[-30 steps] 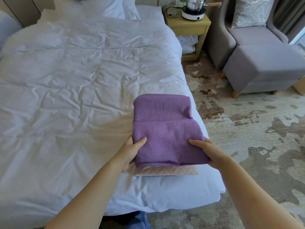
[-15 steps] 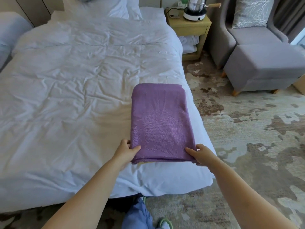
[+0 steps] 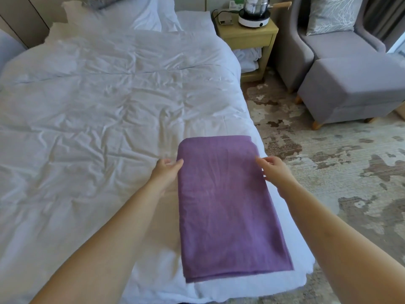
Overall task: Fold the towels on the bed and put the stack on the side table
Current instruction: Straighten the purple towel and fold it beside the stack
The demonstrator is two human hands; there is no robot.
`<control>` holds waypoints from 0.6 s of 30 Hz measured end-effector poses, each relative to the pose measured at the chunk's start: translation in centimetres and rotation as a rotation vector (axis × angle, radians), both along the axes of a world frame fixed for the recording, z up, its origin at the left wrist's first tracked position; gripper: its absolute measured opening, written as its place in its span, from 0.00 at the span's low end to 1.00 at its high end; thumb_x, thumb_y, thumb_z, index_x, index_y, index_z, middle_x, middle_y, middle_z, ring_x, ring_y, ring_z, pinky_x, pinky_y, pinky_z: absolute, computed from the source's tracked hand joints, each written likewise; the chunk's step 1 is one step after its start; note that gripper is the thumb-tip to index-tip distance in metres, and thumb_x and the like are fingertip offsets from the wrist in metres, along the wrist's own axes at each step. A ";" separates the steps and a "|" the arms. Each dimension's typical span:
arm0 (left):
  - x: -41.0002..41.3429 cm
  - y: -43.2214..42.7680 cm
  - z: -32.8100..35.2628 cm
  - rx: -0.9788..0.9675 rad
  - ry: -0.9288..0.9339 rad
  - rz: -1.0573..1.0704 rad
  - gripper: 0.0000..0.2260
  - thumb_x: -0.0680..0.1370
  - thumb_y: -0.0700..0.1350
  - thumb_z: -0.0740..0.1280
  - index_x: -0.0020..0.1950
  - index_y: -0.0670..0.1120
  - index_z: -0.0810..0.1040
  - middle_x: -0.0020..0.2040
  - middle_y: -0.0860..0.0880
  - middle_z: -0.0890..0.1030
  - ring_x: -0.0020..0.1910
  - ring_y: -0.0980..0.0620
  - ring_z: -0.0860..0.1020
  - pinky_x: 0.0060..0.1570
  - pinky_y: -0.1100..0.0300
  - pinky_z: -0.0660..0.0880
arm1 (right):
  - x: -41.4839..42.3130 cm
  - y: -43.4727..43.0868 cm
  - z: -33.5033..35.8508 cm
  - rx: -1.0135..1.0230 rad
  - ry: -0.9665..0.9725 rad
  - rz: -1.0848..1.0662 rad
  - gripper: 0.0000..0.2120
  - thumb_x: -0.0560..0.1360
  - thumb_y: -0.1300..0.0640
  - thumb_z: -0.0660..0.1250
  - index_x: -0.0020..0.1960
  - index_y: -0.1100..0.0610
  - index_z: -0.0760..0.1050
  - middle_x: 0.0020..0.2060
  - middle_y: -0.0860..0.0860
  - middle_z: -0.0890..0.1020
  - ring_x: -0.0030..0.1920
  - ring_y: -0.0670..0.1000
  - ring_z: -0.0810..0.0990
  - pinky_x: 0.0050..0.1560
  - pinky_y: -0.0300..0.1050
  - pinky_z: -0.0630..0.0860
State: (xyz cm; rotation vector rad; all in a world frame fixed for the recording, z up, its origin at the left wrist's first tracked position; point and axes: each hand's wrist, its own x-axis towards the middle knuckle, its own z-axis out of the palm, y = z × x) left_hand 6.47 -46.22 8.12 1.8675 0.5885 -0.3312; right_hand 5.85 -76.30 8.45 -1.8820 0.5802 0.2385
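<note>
The purple towel (image 3: 230, 211) is lying folded into a long flat strip on the near right part of the bed (image 3: 98, 106). Its length is running from near to far and its near end is sitting close to the bed's near edge. The left hand (image 3: 167, 171) is pinching the towel's left edge towards the far end, thumb lying on top. The right hand (image 3: 275, 172) is touching the right edge opposite, thumb on the cloth. Whether its fingers are gripping cannot be told. The two hands are staying well apart, the towel's width between them. The side table (image 3: 247, 34) is standing at the far right beside the bed, carrying a metal pot (image 3: 255, 7), well apart from the towel.
</note>
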 end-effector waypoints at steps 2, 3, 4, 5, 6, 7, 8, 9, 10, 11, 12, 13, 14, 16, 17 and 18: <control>3.3 0.3 -0.7 0.003 -0.002 -0.055 0.30 0.76 0.59 0.66 0.72 0.46 0.64 0.70 0.48 0.70 0.64 0.48 0.73 0.65 0.49 0.71 | 3.3 0.5 -0.2 -0.004 0.000 -0.013 0.26 0.72 0.40 0.66 0.45 0.66 0.74 0.37 0.53 0.70 0.40 0.52 0.69 0.45 0.48 0.69; 4.9 0.5 -1.1 0.016 -0.011 -0.099 0.29 0.77 0.59 0.64 0.73 0.46 0.63 0.71 0.49 0.69 0.66 0.48 0.72 0.66 0.50 0.70 | 4.8 0.6 -0.4 0.000 0.019 -0.016 0.26 0.71 0.38 0.65 0.42 0.64 0.72 0.37 0.53 0.68 0.39 0.53 0.67 0.44 0.48 0.66; 6.4 0.6 -1.5 0.034 -0.024 -0.149 0.29 0.77 0.59 0.63 0.74 0.47 0.63 0.73 0.50 0.67 0.67 0.49 0.71 0.67 0.52 0.69 | 6.3 0.7 -0.7 0.001 0.044 -0.019 0.26 0.70 0.36 0.65 0.41 0.62 0.73 0.37 0.52 0.68 0.40 0.53 0.68 0.44 0.47 0.66; 7.8 0.8 -2.0 0.047 -0.033 -0.205 0.28 0.78 0.58 0.62 0.74 0.47 0.63 0.73 0.51 0.66 0.68 0.50 0.69 0.68 0.54 0.67 | 7.6 0.9 -0.9 -0.007 0.082 -0.013 0.28 0.70 0.35 0.66 0.42 0.62 0.74 0.39 0.52 0.71 0.41 0.51 0.70 0.46 0.47 0.68; 8.9 0.9 -2.6 0.042 -0.031 -0.267 0.26 0.79 0.57 0.62 0.74 0.48 0.64 0.73 0.53 0.67 0.69 0.51 0.69 0.68 0.56 0.65 | 8.7 1.0 -1.2 -0.028 0.128 0.011 0.26 0.70 0.34 0.66 0.44 0.60 0.76 0.42 0.50 0.73 0.41 0.50 0.72 0.48 0.47 0.72; 9.8 1.1 -3.1 0.017 -0.023 -0.326 0.24 0.79 0.57 0.62 0.72 0.49 0.67 0.71 0.53 0.69 0.68 0.52 0.70 0.67 0.57 0.66 | 9.6 1.2 -1.5 -0.062 0.168 0.052 0.25 0.71 0.35 0.67 0.48 0.58 0.76 0.44 0.49 0.75 0.42 0.48 0.74 0.48 0.46 0.73; 10.5 1.1 -3.6 -0.016 -0.016 -0.375 0.20 0.79 0.56 0.63 0.69 0.50 0.71 0.68 0.53 0.72 0.65 0.53 0.72 0.67 0.57 0.67 | 10.3 1.4 -1.9 -0.107 0.195 0.096 0.23 0.71 0.37 0.67 0.51 0.57 0.76 0.46 0.49 0.76 0.44 0.48 0.75 0.45 0.45 0.74; 11.0 1.2 -3.9 -0.044 -0.020 -0.413 0.16 0.78 0.56 0.64 0.64 0.51 0.75 0.63 0.52 0.76 0.62 0.53 0.74 0.65 0.56 0.70 | 10.7 1.6 -2.2 -0.153 0.196 0.123 0.21 0.72 0.39 0.69 0.52 0.56 0.75 0.47 0.50 0.77 0.45 0.50 0.76 0.43 0.44 0.74; 11.5 1.3 -4.1 -0.058 -0.042 -0.445 0.13 0.78 0.55 0.65 0.58 0.51 0.78 0.57 0.53 0.78 0.58 0.53 0.76 0.61 0.57 0.73 | 11.0 1.5 -2.6 -0.178 0.162 0.129 0.18 0.73 0.43 0.69 0.52 0.56 0.74 0.48 0.51 0.78 0.47 0.51 0.77 0.43 0.44 0.73; 11.9 1.4 -4.1 -0.075 -0.079 -0.470 0.10 0.78 0.55 0.65 0.53 0.51 0.79 0.52 0.53 0.79 0.53 0.53 0.77 0.56 0.60 0.74 | 11.2 1.3 -2.8 -0.158 0.089 0.118 0.14 0.73 0.45 0.69 0.51 0.54 0.75 0.48 0.51 0.79 0.48 0.52 0.78 0.44 0.44 0.74; 12.4 1.4 -4.0 -0.120 -0.124 -0.488 0.09 0.78 0.55 0.65 0.48 0.51 0.79 0.47 0.54 0.79 0.49 0.54 0.77 0.52 0.63 0.74 | 11.2 0.9 -2.8 -0.086 -0.008 0.092 0.11 0.73 0.45 0.69 0.49 0.51 0.76 0.46 0.50 0.80 0.47 0.50 0.79 0.43 0.42 0.74; 12.8 1.6 -3.9 -0.184 -0.168 -0.492 0.10 0.77 0.57 0.66 0.46 0.51 0.78 0.43 0.54 0.77 0.46 0.56 0.76 0.49 0.64 0.73 | 11.1 0.4 -2.6 0.018 -0.109 0.053 0.08 0.71 0.44 0.70 0.47 0.47 0.77 0.43 0.47 0.81 0.44 0.46 0.79 0.41 0.39 0.74; 13.1 1.6 -3.6 -0.234 -0.206 -0.483 0.11 0.76 0.58 0.66 0.44 0.51 0.78 0.41 0.55 0.76 0.44 0.58 0.75 0.47 0.66 0.72 | 11.0 -0.1 -2.4 0.109 -0.195 0.003 0.07 0.70 0.43 0.70 0.45 0.44 0.77 0.40 0.45 0.81 0.41 0.44 0.78 0.40 0.36 0.74; 13.9 1.5 -4.0 -0.149 -0.252 -0.503 0.09 0.76 0.58 0.66 0.43 0.54 0.77 0.39 0.58 0.77 0.43 0.58 0.76 0.49 0.63 0.72 | 10.9 -0.4 -2.9 0.130 -0.218 -0.059 0.06 0.71 0.45 0.70 0.45 0.45 0.77 0.41 0.47 0.81 0.42 0.45 0.78 0.40 0.37 0.73; 14.2 1.4 -4.6 0.037 -0.260 -0.550 0.09 0.77 0.59 0.65 0.43 0.55 0.77 0.40 0.59 0.78 0.44 0.56 0.76 0.54 0.59 0.70 | 11.0 -0.2 -3.6 0.054 -0.159 -0.049 0.05 0.73 0.48 0.70 0.47 0.47 0.77 0.43 0.50 0.81 0.43 0.48 0.77 0.41 0.39 0.72; 14.2 1.2 -5.1 0.261 -0.257 -0.595 0.09 0.77 0.59 0.64 0.43 0.56 0.76 0.40 0.57 0.78 0.46 0.54 0.76 0.58 0.55 0.67 | 11.1 0.2 -4.4 -0.066 -0.084 -0.030 0.06 0.75 0.52 0.69 0.50 0.51 0.77 0.46 0.52 0.81 0.45 0.50 0.77 0.43 0.41 0.71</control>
